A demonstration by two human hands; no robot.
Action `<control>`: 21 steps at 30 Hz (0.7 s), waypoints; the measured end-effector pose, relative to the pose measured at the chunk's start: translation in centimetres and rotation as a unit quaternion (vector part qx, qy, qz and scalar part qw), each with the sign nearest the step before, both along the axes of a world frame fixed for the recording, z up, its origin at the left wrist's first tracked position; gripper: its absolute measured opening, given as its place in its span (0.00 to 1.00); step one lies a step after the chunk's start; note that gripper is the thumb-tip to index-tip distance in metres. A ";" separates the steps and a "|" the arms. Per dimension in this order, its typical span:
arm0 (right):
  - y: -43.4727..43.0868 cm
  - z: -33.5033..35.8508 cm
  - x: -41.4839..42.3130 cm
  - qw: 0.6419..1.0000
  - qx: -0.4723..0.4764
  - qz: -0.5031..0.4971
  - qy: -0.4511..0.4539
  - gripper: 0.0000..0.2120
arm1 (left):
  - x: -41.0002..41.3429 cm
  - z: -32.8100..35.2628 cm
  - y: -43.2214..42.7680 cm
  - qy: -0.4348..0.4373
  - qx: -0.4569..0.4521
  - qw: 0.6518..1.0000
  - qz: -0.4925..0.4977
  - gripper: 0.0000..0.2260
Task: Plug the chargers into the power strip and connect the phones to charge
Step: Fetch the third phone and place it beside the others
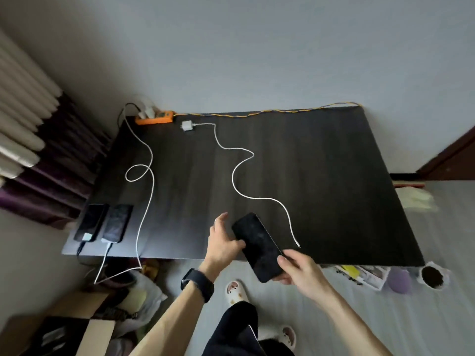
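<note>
A black phone (258,246) hangs over the front edge of the dark table (321,163). My right hand (298,271) grips its near end, and my left hand (222,242) touches its left side with the thumb, fingers spread. An orange power strip (154,118) lies at the back left corner with chargers plugged into its left end. A white charger block (187,125) lies loose beside it; its white cable (239,186) snakes forward, ending free just right of the phone. Two more phones (90,222) (117,223) lie at the front left with cables attached.
Another white cable (147,201) loops from the strip over the table's front edge. A yellow braided cord (270,113) runs along the back edge. Boxes and bags crowd the floor at left; papers and a dark pot (433,277) lie at right. Curtains hang at left.
</note>
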State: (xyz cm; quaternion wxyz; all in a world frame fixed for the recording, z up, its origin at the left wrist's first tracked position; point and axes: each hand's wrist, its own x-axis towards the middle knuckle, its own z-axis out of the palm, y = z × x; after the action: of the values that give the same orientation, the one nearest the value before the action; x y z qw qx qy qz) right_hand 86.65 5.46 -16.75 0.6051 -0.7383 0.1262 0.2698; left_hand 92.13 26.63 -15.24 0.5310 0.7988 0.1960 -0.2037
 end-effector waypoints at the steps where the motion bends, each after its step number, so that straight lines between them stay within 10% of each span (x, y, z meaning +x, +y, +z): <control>1: 0.5 -0.1 0.2 0.998 -0.023 0.052 -0.007 0.06 | -0.4 0.2 1.5 -0.038 0.076 0.995 -0.061 0.39; 6: 4.0 1.1 2.6 0.966 -0.105 0.231 -0.053 0.07 | -1.4 0.4 8.2 -0.170 0.351 0.848 -0.360 0.42; 11: 10.0 1.3 6.0 0.949 -0.135 0.278 -0.058 0.08 | -2.9 -2.2 12.9 -0.190 0.416 0.739 -0.495 0.45; 21: 22.8 -5.0 9.9 0.980 -0.191 0.063 0.004 0.07 | 1.4 -7.3 23.2 -0.008 0.269 0.944 -0.191 0.36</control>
State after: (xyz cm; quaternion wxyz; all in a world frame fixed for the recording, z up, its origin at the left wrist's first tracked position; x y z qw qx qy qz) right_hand 96.60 28.24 -21.79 0.4340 -0.8458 0.1312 0.2809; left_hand 93.51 49.81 -22.50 0.2493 0.9358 0.0828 -0.2352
